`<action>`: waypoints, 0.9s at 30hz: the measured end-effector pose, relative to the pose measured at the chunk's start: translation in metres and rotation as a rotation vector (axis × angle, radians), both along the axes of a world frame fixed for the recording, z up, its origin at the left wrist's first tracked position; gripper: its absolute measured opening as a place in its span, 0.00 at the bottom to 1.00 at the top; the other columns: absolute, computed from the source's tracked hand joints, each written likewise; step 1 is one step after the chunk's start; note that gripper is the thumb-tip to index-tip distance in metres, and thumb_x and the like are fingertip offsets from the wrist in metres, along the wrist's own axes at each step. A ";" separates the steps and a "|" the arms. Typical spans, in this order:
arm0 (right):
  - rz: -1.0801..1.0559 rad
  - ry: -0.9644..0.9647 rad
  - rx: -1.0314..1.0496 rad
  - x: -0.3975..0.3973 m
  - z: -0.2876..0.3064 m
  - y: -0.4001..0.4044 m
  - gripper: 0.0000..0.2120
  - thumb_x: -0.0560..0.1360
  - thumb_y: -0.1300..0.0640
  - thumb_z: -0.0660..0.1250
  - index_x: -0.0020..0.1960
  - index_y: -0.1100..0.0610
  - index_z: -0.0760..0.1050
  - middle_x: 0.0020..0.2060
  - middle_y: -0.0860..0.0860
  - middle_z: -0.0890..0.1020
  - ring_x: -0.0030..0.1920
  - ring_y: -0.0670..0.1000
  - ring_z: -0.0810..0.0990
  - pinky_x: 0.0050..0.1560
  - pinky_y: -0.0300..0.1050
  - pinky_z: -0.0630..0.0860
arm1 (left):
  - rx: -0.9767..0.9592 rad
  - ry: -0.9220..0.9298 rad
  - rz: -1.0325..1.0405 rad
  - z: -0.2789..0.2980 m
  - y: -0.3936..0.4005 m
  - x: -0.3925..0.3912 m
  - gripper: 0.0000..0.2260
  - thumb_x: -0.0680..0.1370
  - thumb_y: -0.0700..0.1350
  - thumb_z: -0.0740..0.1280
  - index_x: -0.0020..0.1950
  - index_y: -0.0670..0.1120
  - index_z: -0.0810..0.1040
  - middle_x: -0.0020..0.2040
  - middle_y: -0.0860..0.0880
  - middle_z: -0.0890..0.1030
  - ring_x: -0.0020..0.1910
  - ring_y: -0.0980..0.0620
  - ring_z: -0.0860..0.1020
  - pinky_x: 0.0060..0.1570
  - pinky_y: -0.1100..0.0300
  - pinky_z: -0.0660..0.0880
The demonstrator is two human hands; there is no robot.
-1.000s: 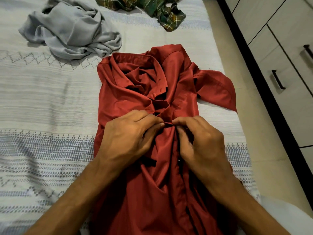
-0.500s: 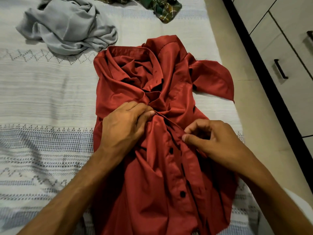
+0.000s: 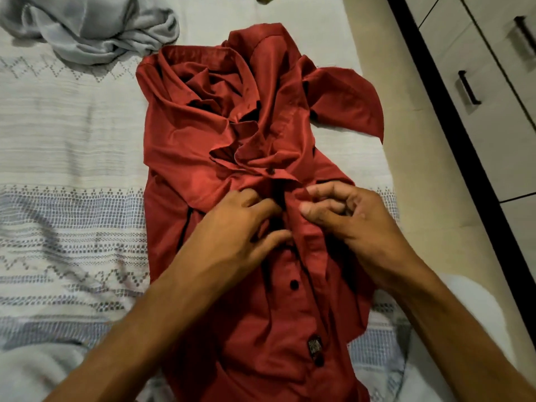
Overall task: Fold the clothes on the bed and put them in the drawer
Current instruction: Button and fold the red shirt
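The drawers (image 3: pixel 493 91) at 2 o'clock are flat pale fronts with dark bar handles, closed, so their contents cannot be seen. The shirt (image 3: pixel 203 181), smooth red cloth with dark round buttons, lies rumpled collar-up at the centre of the bed (image 3: pixel 58 134), whose woven cover carries grey patterned bands, with a crumpled grey garment (image 3: pixel 95 27) at 11 o'clock. Since 0.5 s ago the left hand (image 3: pixel 235 230) has slid lower and the right hand (image 3: pixel 351 219) has closed in, both now pinching the placket below the top fastened button.
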State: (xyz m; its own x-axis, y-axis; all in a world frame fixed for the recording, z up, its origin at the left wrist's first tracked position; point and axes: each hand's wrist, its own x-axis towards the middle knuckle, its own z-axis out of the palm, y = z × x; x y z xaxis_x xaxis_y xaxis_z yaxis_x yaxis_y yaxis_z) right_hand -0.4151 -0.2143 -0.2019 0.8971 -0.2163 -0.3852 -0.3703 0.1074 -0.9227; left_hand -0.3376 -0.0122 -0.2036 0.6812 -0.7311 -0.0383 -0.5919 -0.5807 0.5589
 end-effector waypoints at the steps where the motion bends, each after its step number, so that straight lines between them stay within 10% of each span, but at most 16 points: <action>1: 0.042 0.033 0.079 -0.002 -0.001 -0.004 0.14 0.73 0.63 0.77 0.58 0.57 0.84 0.47 0.63 0.87 0.47 0.56 0.84 0.52 0.48 0.82 | 0.040 0.020 0.006 -0.004 0.003 0.001 0.15 0.80 0.55 0.72 0.63 0.51 0.83 0.56 0.50 0.78 0.57 0.48 0.75 0.56 0.61 0.67; 12: -0.060 0.059 0.219 -0.029 -0.011 -0.011 0.12 0.76 0.50 0.77 0.47 0.59 0.84 0.37 0.53 0.85 0.35 0.48 0.82 0.38 0.41 0.79 | 0.006 0.066 0.106 -0.013 0.002 0.007 0.07 0.76 0.46 0.76 0.53 0.50 0.85 0.51 0.50 0.84 0.53 0.47 0.80 0.53 0.52 0.75; 21: -0.115 -0.139 -0.114 -0.015 -0.017 0.022 0.03 0.77 0.57 0.77 0.50 0.54 0.86 0.41 0.53 0.88 0.43 0.47 0.86 0.46 0.40 0.81 | -0.450 0.700 0.319 -0.012 0.005 0.010 0.03 0.76 0.43 0.78 0.48 0.47 0.86 0.38 0.48 0.86 0.35 0.54 0.81 0.36 0.60 0.78; 27: -0.070 -0.115 -0.040 -0.012 -0.013 0.023 0.04 0.77 0.59 0.76 0.52 0.55 0.85 0.37 0.53 0.86 0.38 0.45 0.84 0.42 0.40 0.81 | -0.495 0.699 0.347 -0.014 0.005 0.009 0.05 0.75 0.42 0.78 0.49 0.45 0.86 0.38 0.49 0.85 0.35 0.55 0.81 0.35 0.66 0.77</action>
